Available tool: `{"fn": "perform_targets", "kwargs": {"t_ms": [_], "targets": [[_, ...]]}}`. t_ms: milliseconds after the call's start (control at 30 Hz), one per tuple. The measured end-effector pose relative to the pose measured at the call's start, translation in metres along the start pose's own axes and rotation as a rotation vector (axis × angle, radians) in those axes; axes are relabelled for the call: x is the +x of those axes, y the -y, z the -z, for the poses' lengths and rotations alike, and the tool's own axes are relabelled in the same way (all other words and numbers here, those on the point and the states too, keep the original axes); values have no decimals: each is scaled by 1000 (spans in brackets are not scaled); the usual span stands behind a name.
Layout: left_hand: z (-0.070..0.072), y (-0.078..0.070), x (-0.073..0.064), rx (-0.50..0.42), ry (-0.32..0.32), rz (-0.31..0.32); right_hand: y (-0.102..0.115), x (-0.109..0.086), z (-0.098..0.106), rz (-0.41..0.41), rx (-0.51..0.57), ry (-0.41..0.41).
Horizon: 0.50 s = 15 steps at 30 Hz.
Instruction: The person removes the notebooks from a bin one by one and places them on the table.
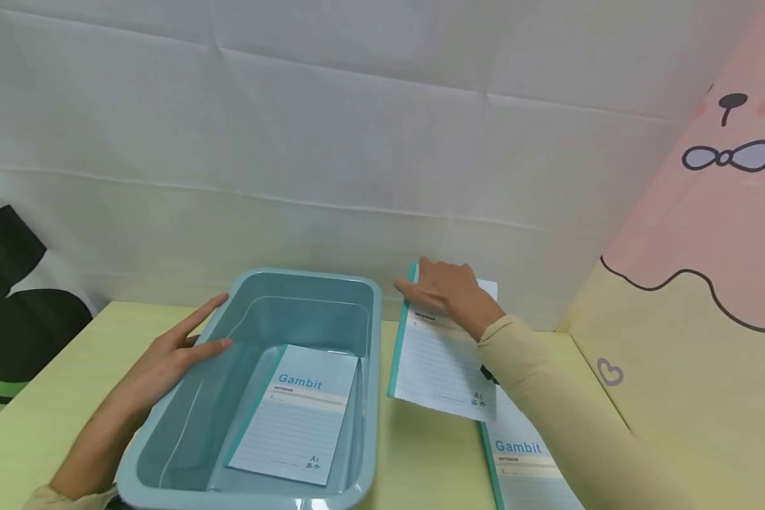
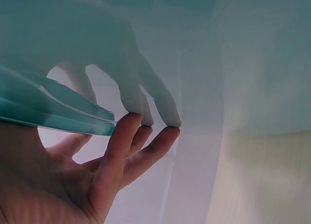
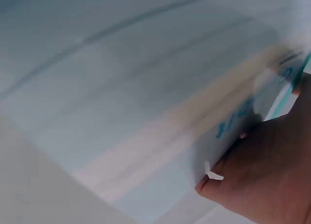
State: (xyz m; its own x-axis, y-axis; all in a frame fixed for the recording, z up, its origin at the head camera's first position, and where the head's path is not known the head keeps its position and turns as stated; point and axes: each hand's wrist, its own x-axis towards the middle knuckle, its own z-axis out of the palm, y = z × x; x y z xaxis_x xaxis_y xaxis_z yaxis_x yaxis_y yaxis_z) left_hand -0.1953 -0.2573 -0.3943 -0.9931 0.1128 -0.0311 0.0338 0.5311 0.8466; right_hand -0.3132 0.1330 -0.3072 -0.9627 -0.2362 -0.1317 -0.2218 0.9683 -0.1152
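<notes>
A pale blue-green plastic tub (image 1: pixel 375 397) stands on the table. My left hand (image 1: pixel 175 354) holds its left rim, with the thumb over the edge. The left wrist view shows the fingertips (image 2: pixel 170 131) against the tub's glossy wall, which mirrors them. Inside the tub lies a notebook (image 1: pixel 293 418) marked "Gambit", cover up. To the tub's right, my right hand (image 1: pixel 452 290) grips another notebook (image 1: pixel 443 365) by its top end, and the hand covers its title. In the right wrist view that cover (image 3: pixel 160 112) is blurred. A further notebook (image 1: pixel 525 467) lies below it, partly behind the right sleeve.
The pale yellow-green table (image 1: pixel 421 453) meets a white cloth backdrop (image 1: pixel 357 142) at the back. A pink and cream panel (image 1: pixel 688 283) with a cartoon face stands along the right. Dark printed shapes (image 1: pixel 32 333) show on the backdrop at left.
</notes>
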Motion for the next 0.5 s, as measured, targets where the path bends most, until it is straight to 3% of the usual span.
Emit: {"fn": "perform_targets", "kwargs": {"t_ms": [200,500], "targets": [[1,0,-2,0,1,7,-21,6,-30,63,-8,-50],[-1,-3,-3,-13,5,10,-21,25,-85,129,33,-65]]}}
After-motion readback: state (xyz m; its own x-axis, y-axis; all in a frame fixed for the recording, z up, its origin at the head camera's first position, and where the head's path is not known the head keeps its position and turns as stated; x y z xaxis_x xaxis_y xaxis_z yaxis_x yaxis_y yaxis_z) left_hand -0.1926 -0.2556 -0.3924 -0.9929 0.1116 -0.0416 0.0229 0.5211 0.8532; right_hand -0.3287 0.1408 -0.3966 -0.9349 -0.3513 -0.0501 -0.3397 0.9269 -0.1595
